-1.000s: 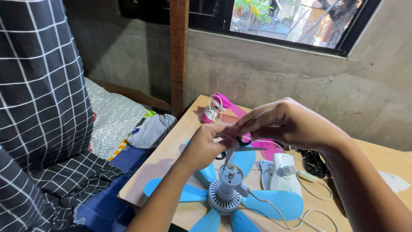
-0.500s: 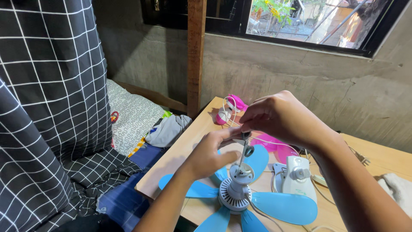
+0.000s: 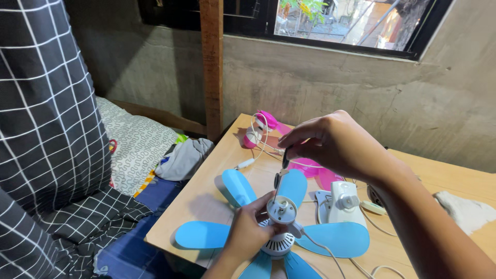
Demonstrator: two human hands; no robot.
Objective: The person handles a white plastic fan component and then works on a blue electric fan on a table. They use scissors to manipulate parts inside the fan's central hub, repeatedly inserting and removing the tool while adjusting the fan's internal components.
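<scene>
Head view, the step: I judge I am working a thin tool down into the top of the fan hub (image 3: 281, 211), so I should keep the tool straight up and go slow.
Head view, my left hand (image 3: 249, 233): it is wrapped around the side of the fan hub and grips it. I should hold tight so the hub cannot spin or tip.
Head view, my right hand (image 3: 336, 144): it is above the fan hub, fingers pinched on the dark handle of a screwdriver (image 3: 284, 157). The thin shaft runs down to the hub top. I should turn with my fingertips only and not push hard.
Head view, what to watch: the white cord (image 3: 320, 251) comes out of the hub side, near my left hand. I think it could snag, so I should keep it off the tool.
Head view, the fan: the hub is white and round, with light blue blades (image 3: 333, 239) spread out flat all around it, like a flower.
Head view, where it is: the fan hub sits on the wooden table (image 3: 217, 175), near its front edge.
Head view, close by: a white motor part (image 3: 345, 202) stands just right of the fan hub. Pink fan pieces (image 3: 271, 121) lie behind the hub, farther back on the table.
</scene>
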